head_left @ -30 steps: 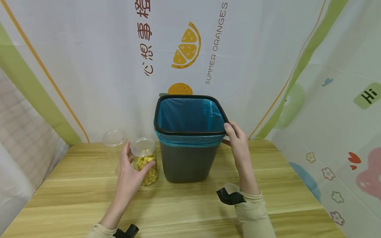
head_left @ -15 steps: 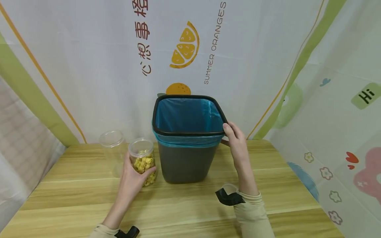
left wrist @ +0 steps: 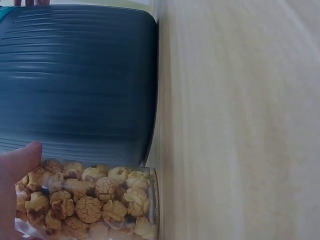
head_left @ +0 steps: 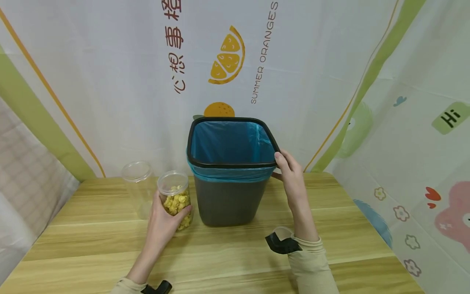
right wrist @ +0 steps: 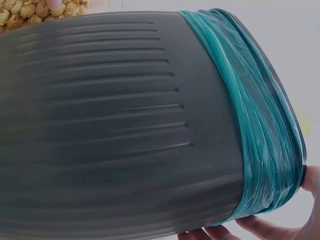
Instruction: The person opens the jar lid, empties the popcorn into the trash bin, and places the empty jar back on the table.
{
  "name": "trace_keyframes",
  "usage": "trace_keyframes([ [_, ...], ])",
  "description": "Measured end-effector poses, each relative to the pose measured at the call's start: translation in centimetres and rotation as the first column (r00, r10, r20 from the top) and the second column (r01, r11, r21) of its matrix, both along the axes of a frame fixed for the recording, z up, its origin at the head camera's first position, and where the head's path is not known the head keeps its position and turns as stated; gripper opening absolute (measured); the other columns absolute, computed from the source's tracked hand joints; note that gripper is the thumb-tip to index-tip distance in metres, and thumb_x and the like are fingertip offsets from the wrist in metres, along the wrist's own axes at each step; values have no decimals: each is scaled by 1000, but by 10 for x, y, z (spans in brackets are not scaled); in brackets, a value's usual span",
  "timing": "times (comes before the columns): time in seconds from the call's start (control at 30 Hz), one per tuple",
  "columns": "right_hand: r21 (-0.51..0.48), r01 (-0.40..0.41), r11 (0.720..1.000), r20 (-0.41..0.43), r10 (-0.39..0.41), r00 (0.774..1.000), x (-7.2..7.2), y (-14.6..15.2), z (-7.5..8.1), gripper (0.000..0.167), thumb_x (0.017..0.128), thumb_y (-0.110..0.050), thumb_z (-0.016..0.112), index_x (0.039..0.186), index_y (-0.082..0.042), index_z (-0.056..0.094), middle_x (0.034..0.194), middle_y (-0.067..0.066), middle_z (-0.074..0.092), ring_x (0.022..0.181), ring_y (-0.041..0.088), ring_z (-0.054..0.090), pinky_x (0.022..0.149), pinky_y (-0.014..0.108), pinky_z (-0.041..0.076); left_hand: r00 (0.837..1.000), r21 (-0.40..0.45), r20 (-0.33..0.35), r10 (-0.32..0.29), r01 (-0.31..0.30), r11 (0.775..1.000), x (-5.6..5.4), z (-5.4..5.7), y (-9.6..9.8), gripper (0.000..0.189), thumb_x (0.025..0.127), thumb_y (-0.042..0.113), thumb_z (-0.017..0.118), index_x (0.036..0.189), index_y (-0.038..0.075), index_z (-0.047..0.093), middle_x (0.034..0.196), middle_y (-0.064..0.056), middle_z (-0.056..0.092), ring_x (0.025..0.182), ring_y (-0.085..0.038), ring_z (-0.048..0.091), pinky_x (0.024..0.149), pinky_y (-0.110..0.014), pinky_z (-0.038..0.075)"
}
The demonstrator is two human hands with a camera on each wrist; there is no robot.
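My left hand (head_left: 161, 220) holds a clear plastic jar (head_left: 173, 179) of yellow popcorn (head_left: 177, 201), thumb across its front. In the left wrist view, the popcorn jar (left wrist: 100, 205) stands with its base right at the tabletop, close beside the bin. My right hand (head_left: 292, 179) grips the rim of a dark grey trash bin (head_left: 229, 204), thumb on top and fingers below. A blue liner bag (head_left: 233, 174) is folded over the edge under the black rim (head_left: 231, 165). In the right wrist view, the right hand's fingertips (right wrist: 215, 233) press against the bin's side.
A second clear jar (head_left: 139, 194) with no popcorn in it stands left of the popcorn jar. Behind the wooden table (head_left: 220, 261) hangs a white curtain (head_left: 128, 102) printed with oranges, and the right-hand curtain (head_left: 411, 155) has flower prints.
My left hand's fingers have closed round the popcorn jar, where they were looser about it before. The right hand keeps its hold on the bin. The head view has drifted slightly.
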State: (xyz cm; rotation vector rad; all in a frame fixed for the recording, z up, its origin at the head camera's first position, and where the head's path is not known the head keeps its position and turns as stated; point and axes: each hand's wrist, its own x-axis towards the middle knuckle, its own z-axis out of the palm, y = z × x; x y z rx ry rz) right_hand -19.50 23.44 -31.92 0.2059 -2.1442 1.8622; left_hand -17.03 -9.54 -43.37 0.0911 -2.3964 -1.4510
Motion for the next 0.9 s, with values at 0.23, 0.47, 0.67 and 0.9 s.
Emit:
trace_keyframes([
  [0.23,10,9,1000,-9,-9,1000,1,0,-1,58,106,-47,47,154,-13,47,155,9,51,141,27,51,105,52,54,1000,-12,-14,6,-7,1000,6,4,1,98,82,25,86,158,7,26,148,-23,47,132,-42,52,105,-64,45],
  [0.47,-3,-9,1000,-39,9,999,2,-1,1,55,107,-48,47,149,-15,53,146,7,59,135,22,55,103,49,56,995,-21,-93,22,-24,999,11,17,2,99,80,23,87,158,8,28,149,-22,46,135,-42,49,107,-65,42],
  [0.67,3,10,1000,-37,-10,999,2,-2,-3,53,108,-47,44,147,-13,55,142,9,60,129,23,58,106,55,53,989,-49,-144,21,-28,998,18,27,5,100,79,22,88,158,8,29,148,-22,47,134,-43,49,107,-67,41],
  [0.9,2,19,1000,-51,-19,999,2,-1,-7,50,107,-50,44,136,-13,61,128,6,64,119,20,64,104,53,54,981,-19,-195,4,-8,1000,23,38,9,102,78,19,89,160,12,29,149,-20,48,135,-42,50,109,-66,39],
])
